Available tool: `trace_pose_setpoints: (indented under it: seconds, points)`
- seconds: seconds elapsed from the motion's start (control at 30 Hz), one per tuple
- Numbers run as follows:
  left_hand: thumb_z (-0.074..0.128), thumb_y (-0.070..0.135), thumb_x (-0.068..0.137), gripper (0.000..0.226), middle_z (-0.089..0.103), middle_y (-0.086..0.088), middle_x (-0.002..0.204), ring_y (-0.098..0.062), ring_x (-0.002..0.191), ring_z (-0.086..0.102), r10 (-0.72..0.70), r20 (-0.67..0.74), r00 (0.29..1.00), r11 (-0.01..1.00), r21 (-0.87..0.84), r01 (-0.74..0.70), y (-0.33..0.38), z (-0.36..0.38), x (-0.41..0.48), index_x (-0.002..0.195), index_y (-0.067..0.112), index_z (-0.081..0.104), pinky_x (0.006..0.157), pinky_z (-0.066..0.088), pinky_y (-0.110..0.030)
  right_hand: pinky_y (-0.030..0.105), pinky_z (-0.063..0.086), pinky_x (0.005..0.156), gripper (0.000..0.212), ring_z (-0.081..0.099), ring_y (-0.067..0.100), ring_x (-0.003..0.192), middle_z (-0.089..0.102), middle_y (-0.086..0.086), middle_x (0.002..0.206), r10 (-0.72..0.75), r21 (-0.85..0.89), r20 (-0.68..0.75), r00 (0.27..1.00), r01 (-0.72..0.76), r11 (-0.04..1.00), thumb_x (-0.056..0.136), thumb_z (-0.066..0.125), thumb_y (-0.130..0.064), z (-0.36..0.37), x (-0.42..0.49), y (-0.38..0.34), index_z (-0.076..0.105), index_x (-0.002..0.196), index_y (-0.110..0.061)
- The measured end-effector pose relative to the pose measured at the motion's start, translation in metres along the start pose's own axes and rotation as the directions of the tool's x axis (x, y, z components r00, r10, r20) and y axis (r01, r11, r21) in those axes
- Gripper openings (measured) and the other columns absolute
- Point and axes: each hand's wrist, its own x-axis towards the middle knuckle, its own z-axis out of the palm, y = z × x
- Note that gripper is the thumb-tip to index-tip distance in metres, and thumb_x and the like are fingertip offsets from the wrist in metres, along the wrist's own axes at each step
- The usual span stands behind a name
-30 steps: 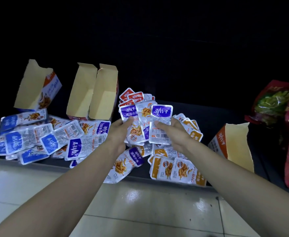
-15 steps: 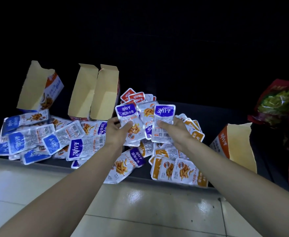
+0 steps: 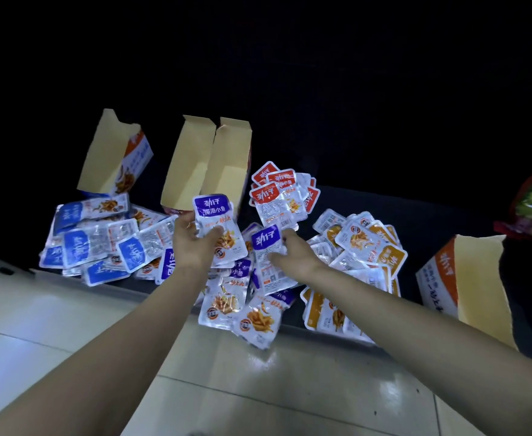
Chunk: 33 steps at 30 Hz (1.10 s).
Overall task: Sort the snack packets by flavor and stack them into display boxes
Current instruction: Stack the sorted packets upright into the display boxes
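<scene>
Left hand (image 3: 192,243) is lifting its purple packet (image 3: 216,229) up to the front lip of the twin open boxes (image 3: 208,171); half a second ago it was sitting lower. Purple is probably getting boxed next. Right hand (image 3: 293,256) is pinching a second purple packet (image 3: 266,250) below-right of the boxes, over the purple pile (image 3: 227,306). Both hands are gripping packets.

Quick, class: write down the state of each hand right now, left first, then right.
Left hand: closed, holding the upper purple packet.
Right hand: closed, pinching the lower purple packet.
</scene>
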Motion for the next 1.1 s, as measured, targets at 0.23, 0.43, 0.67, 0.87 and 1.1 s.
trace_pose_setpoints:
  seconds: [0.23,0.43,0.67,0.87,1.1]
  points:
    - [0.072,0.002,0.082,0.050,0.060,-0.013,0.120,-0.021,0.089,0.061,-0.071,0.082,0.994,0.996,0.061,0.066,-0.004,0.003,0.002,0.125,0.009,0.046,0.069,0.048,-0.028,0.036,0.034,0.111,0.053,0.038,0.026,0.135,0.036,0.012,0.148,-0.128,-0.184,-0.124,0.984,0.103,0.977,0.097,0.055,-0.013,-0.009,0.005,-0.001,0.034,0.146,-0.008]
    - [0.070,0.002,0.084,0.051,0.056,-0.006,0.112,-0.014,0.082,0.059,-0.045,0.088,0.995,0.997,0.061,0.040,0.000,0.010,0.000,0.129,0.007,0.044,0.063,0.045,-0.022,0.034,0.045,0.094,0.053,0.050,0.023,0.115,0.051,0.010,0.126,-0.143,-0.339,-0.058,0.988,0.116,0.934,0.088,0.067,-0.040,0.002,0.009,0.002,0.053,0.129,-0.009]
    - [0.071,0.001,0.083,0.052,0.059,-0.012,0.118,-0.021,0.089,0.062,-0.084,0.082,0.993,0.994,0.075,0.078,-0.003,0.001,0.003,0.128,0.008,0.046,0.064,0.047,-0.026,0.030,0.043,0.071,0.031,0.054,0.020,0.080,0.055,0.007,0.087,0.003,-0.185,-0.056,0.998,-0.013,0.983,0.086,0.071,-0.021,0.005,0.015,-0.001,0.062,0.103,0.003]
    - [0.070,0.002,0.084,0.047,0.058,-0.012,0.124,-0.024,0.096,0.062,-0.092,0.182,0.979,0.995,0.061,0.082,-0.003,0.015,-0.001,0.119,0.018,0.043,0.076,0.049,-0.034,0.029,0.042,0.061,0.023,0.042,0.014,0.062,0.040,0.000,0.071,-0.009,0.275,-0.195,0.981,0.063,0.959,0.094,0.055,-0.011,-0.031,0.005,-0.007,0.041,0.076,-0.017]
    - [0.053,0.009,0.095,0.033,0.064,-0.009,0.103,-0.024,0.091,0.063,-0.195,0.293,0.936,0.978,-0.014,0.208,0.001,0.040,-0.013,0.124,0.018,0.042,0.078,0.053,-0.041,0.026,0.050,0.083,0.013,0.062,0.013,0.096,0.062,0.002,0.106,-0.133,0.342,0.052,0.990,0.107,0.934,0.099,0.051,-0.032,-0.017,-0.013,-0.009,0.052,0.098,-0.019]
